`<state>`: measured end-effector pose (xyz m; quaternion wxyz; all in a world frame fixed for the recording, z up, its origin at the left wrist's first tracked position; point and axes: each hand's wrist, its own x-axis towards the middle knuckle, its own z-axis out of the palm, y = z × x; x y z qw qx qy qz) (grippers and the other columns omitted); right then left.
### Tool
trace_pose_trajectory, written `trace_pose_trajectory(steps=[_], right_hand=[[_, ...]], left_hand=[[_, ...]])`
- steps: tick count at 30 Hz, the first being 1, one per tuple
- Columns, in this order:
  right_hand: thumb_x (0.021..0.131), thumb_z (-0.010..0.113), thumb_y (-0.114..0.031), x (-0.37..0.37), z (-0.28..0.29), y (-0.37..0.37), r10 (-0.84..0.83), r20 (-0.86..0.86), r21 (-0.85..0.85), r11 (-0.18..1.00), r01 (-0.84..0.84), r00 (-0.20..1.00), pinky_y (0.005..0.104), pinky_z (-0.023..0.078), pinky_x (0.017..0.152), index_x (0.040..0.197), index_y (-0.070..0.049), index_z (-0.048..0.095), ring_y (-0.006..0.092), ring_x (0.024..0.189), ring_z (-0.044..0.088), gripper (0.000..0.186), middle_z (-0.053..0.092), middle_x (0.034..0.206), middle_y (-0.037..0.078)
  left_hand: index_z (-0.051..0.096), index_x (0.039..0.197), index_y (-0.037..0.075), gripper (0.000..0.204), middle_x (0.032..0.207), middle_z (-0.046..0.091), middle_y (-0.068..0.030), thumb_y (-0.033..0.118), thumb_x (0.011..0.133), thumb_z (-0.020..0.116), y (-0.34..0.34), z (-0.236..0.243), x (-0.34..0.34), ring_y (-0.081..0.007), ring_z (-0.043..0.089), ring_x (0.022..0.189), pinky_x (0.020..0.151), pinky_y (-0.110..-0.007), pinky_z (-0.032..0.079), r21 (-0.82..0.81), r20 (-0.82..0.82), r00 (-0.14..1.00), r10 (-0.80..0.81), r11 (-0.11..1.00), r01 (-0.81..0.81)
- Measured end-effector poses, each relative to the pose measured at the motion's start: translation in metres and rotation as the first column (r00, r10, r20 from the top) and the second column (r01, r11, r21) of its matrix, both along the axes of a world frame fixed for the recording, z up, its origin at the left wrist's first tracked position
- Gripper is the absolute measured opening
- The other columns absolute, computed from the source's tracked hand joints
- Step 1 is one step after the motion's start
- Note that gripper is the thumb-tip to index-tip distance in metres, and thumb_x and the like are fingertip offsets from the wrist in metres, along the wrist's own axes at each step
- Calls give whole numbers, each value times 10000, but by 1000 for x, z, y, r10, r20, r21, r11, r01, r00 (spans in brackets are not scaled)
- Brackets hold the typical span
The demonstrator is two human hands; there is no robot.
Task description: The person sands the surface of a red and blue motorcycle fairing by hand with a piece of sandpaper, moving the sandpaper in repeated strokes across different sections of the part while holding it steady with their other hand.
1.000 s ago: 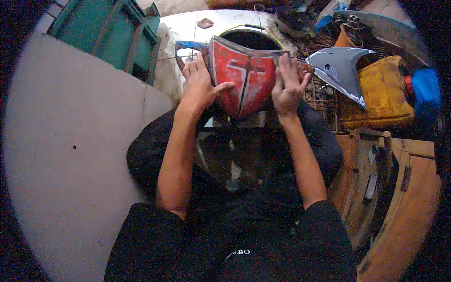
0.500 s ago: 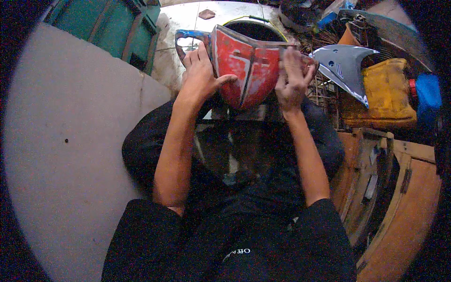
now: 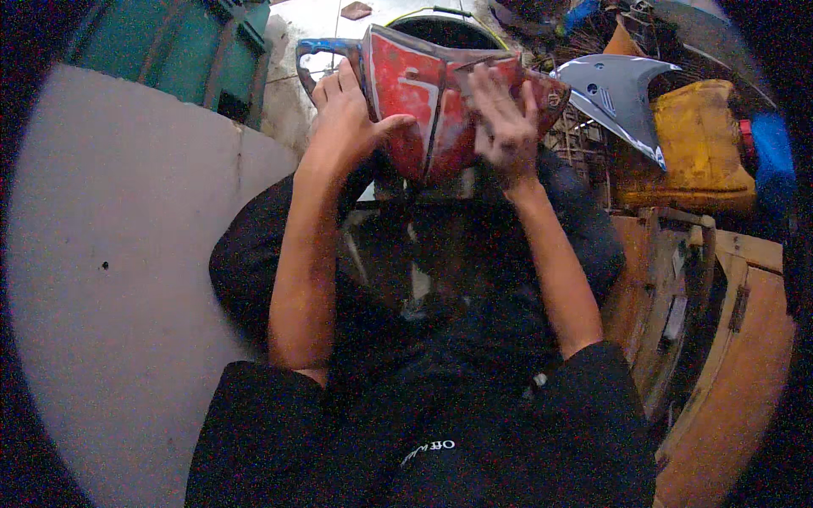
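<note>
A red motorcycle fairing panel [image 3: 405, 89] with scuffed, whitish worn patches rises in front of my lap, its pointed end toward me. My left hand [image 3: 343, 118] steadies it at the left edge, thumb across the red face and fingers along the side by a blue-and-black arm with an opening. On the panel's right half lies my right hand [image 3: 506, 127], fingers stretched out and slightly blurred. Whether anything thin is under those fingers is hidden.
Behind the panel stands a black bucket [image 3: 440, 32] with a yellow-green rim. To the right are a grey fairing piece [image 3: 605, 89], a yellow jerrycan [image 3: 707, 148] and wooden furniture [image 3: 728, 356]. A pale wall [image 3: 127, 254] is at left, a green cabinet [image 3: 174, 55] beyond.
My right hand has slid left across the panel, from its right edge further onto the red face. The left hand keeps its hold. The whole view has shifted slightly.
</note>
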<state>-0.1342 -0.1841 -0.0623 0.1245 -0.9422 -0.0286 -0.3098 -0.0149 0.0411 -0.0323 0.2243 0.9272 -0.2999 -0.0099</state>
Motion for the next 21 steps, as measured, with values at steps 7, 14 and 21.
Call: trace_pose_trajectory(steps=[7,14,21], right_hand=[[936,521,-119,-3,-11,0,-105,73,113,989,96,992,524,154,1183,1362,-134,577,214,1390,428,430,496,1467,53],[869,533,-146,-3,-12,-2,-23,14,23,999,23,1000,570,94,1186,1353,-120,581,234,1365,462,487,520,1440,104],[912,490,-78,-5,-6,13,-64,33,70,996,61,997,530,165,1179,1411,-100,520,220,1401,410,500,467,1487,82]], left_hand=[[198,1426,-176,1251,1377,385,-354,593,657,818,-3,7,-2,-492,340,1312,1100,-499,337,24,-13,1000,22,999,-22],[199,1437,-160,1252,1396,367,-349,591,653,822,-3,1,-3,-492,323,1325,1108,-503,321,-27,-30,999,36,999,-37],[195,1440,-161,1265,1397,367,-350,604,648,817,2,3,-4,-490,312,1332,1112,-500,313,-1,-26,999,40,999,-40]])
